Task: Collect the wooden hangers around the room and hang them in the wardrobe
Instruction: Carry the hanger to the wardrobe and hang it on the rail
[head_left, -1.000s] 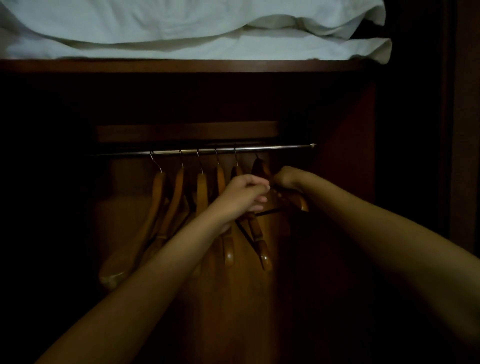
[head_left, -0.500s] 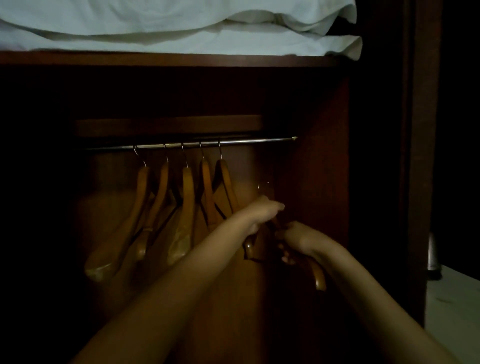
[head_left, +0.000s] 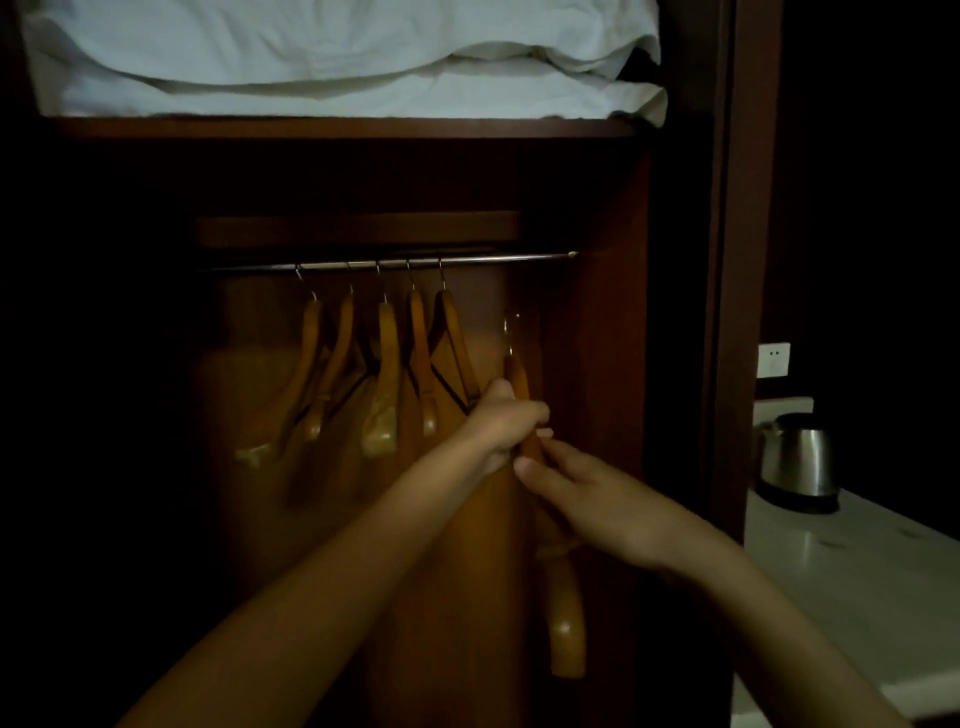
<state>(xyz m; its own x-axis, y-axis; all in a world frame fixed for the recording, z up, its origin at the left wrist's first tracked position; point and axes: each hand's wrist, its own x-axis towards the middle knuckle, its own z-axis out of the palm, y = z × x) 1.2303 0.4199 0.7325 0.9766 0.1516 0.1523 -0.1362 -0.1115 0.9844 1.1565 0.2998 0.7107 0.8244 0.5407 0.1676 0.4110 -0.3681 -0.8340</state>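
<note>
Inside the dark wooden wardrobe (head_left: 618, 332) a metal rail (head_left: 493, 258) carries several wooden hangers (head_left: 387, 364) on its left half. One more wooden hanger (head_left: 563, 618) is off the rail, held upright below the rail's right end, its hook (head_left: 510, 332) pointing up and clear of the rail. My left hand (head_left: 506, 421) is closed around its upper part. My right hand (head_left: 587, 493) sits just below and right of it, fingers loosely spread and touching the same hanger.
White folded bedding (head_left: 337, 57) lies on the shelf (head_left: 332, 127) above the rail. Right of the wardrobe side panel, a steel kettle (head_left: 797, 462) stands on a white counter (head_left: 857, 597); a wall socket (head_left: 773, 359) is above it.
The held hanger came off the rail and dropped lower. My right hand loosened its grip and now only touches it. The camera swung right, revealing the kettle and counter.
</note>
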